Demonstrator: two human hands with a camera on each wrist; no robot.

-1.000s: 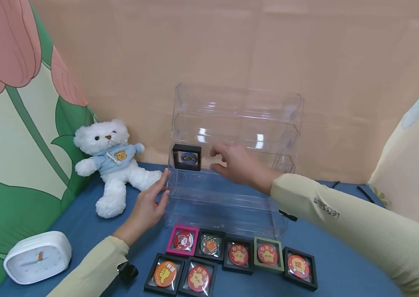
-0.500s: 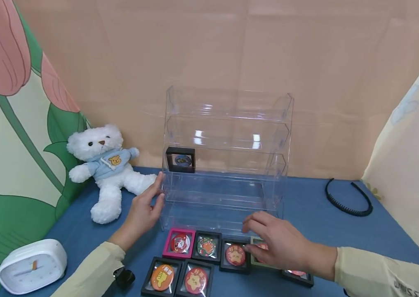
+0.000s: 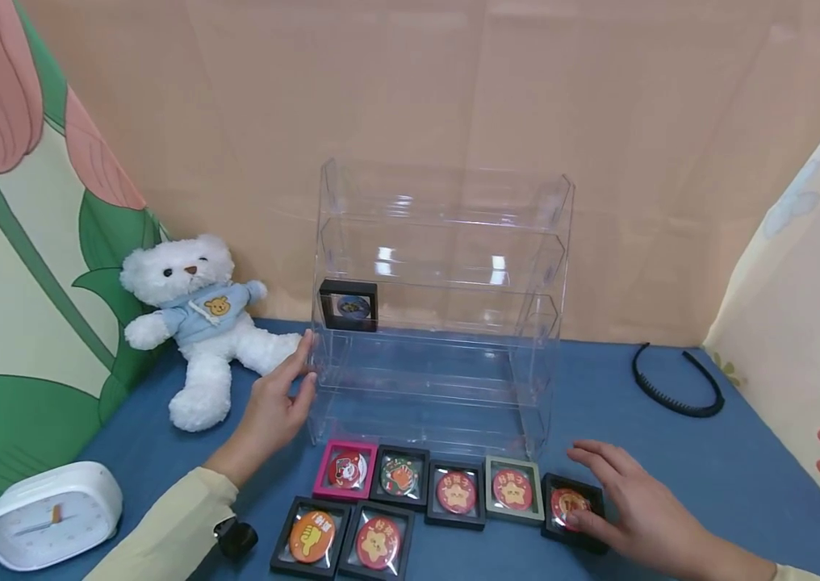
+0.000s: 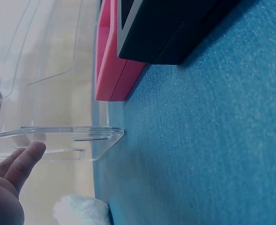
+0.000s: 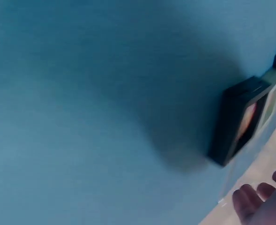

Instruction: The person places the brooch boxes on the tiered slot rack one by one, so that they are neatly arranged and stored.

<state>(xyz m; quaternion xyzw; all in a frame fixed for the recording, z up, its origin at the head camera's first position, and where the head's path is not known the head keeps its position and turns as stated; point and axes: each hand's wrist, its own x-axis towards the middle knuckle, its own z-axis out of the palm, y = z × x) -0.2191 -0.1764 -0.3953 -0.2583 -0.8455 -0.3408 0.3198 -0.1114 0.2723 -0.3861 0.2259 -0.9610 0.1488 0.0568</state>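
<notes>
My left hand [image 3: 269, 415] rests its straight fingertips against the left side of a clear plastic tiered display rack [image 3: 446, 395]. In the left wrist view, the fingers [image 4: 23, 166] lie beside the rack's transparent side panel [image 4: 93, 138]. My right hand [image 3: 638, 512] hovers with spread fingers over the rightmost black-framed badge [image 3: 562, 494]; its thumb overlaps that frame in the head view. The right wrist view has the black frame [image 5: 227, 124] on the blue cloth, apart from the fingers [image 5: 250, 201]. One black-framed blue badge [image 3: 349, 307] stands upright at the left end of a rack tier.
In front of the rack lie a pink-framed badge [image 3: 345, 470], a green-framed one [image 3: 514, 490] and several black-framed ones, including an orange thumbs-up badge [image 3: 311, 537]. A white teddy bear [image 3: 199, 331] and white clock [image 3: 52, 516] are left; a black headband [image 3: 679, 403] lies right.
My right hand has come down from the rack tier to the badges and then shifted right to the rightmost black frame. The left hand stays at the rack's side.
</notes>
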